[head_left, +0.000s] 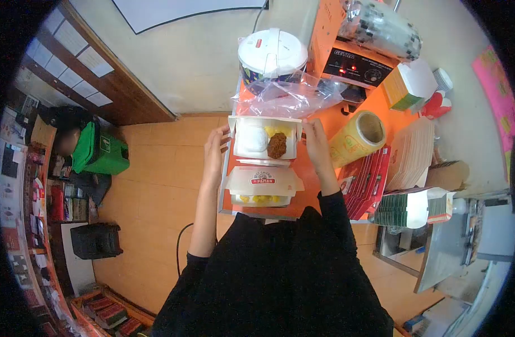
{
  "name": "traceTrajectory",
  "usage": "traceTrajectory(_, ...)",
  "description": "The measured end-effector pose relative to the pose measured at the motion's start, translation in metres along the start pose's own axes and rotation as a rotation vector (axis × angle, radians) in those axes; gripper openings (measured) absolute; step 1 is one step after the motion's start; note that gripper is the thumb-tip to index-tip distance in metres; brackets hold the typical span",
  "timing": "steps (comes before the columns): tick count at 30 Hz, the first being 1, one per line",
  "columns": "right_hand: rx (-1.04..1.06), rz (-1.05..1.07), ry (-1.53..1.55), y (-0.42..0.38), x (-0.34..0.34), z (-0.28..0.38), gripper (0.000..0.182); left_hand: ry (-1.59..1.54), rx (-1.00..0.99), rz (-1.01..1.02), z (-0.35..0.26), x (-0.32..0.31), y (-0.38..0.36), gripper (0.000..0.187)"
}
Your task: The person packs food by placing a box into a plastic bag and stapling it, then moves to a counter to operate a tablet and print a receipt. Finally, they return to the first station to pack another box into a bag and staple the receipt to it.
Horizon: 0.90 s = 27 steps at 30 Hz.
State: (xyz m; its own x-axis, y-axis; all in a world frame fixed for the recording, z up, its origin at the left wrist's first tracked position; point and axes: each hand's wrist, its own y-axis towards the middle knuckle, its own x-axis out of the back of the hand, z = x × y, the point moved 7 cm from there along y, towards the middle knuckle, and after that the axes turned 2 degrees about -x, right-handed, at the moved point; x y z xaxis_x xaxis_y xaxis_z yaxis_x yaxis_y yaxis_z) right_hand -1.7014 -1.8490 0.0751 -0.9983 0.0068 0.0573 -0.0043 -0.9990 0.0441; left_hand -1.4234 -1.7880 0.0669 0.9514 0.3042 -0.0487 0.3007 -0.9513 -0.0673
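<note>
From the head cam I've got the open food box sitting on the orange counter, with white rice, some yellow stuff and a brown piece inside. Left hand is flat against the box's left edge, fingers loosely spread, not wrapped around anything. Right hand is touching the right edge the same way, open. A second box with a red logo sits just in front, nearer the body. Roll of yellow film is right beside the right hand.

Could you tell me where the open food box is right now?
In the head view, the open food box sits mid-counter between both hands, behind the closed box.
</note>
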Motion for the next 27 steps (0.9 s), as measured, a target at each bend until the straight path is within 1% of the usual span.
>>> traceTrajectory(5, 0.015, -0.005, -0.057, -0.002, 0.002, 0.002, 0.029, 0.01, -0.014, 0.007, 0.003, 0.001, 0.001, 0.045)
traceTrajectory(9, 0.015, 0.013, -0.013, -0.002, 0.002, -0.003, 0.029, -0.009, -0.042, -0.021, 0.007, 0.005, -0.001, 0.046)
traceTrajectory(12, 0.03, 0.034, 0.012, -0.007, 0.003, -0.023, 0.027, 0.058, 0.1, -0.031, 0.04, 0.022, 0.012, 0.05)
traceTrajectory(14, 0.021, 0.063, 0.023, -0.013, 0.001, -0.036, 0.027, 0.114, 0.236, -0.031, 0.06, 0.022, 0.015, 0.053)
traceTrajectory(15, 0.035, 0.054, -0.028, -0.013, 0.0, -0.047, 0.028, 0.143, 0.305, -0.032, 0.068, 0.022, 0.015, 0.054)
traceTrajectory(17, 0.062, 0.038, -0.129, -0.016, -0.004, -0.071, 0.033, 0.303, 0.163, 0.001, 0.074, 0.012, 0.015, 0.055)
traceTrajectory(18, -0.053, 0.05, -0.077, -0.018, -0.006, -0.083, 0.036, 0.381, 0.09, 0.018, 0.072, 0.008, 0.015, 0.056)
traceTrajectory(20, -0.274, 0.075, 0.026, -0.023, -0.011, -0.102, 0.043, 0.287, 0.22, 0.086, 0.084, 0.005, 0.018, 0.055)
traceTrajectory(21, -0.288, 0.13, -0.017, -0.022, -0.014, -0.103, 0.044, 0.239, 0.283, 0.121, 0.088, 0.003, 0.018, 0.054)
traceTrajectory(23, -0.318, 0.236, -0.105, -0.018, -0.016, -0.104, 0.048, 0.169, 0.351, 0.151, 0.067, -0.009, 0.01, 0.053)
traceTrajectory(24, -0.261, 0.16, -0.229, -0.016, -0.013, -0.104, 0.049, 0.132, 0.387, 0.165, 0.057, -0.017, 0.004, 0.052)
traceTrajectory(26, -0.139, 0.008, -0.474, -0.016, -0.011, -0.102, 0.052, 0.152, 0.374, 0.141, 0.046, -0.023, 0.003, 0.052)
traceTrajectory(27, -0.143, 0.0, -0.442, -0.018, -0.012, -0.095, 0.052, 0.162, 0.366, 0.128, 0.043, -0.023, 0.002, 0.051)
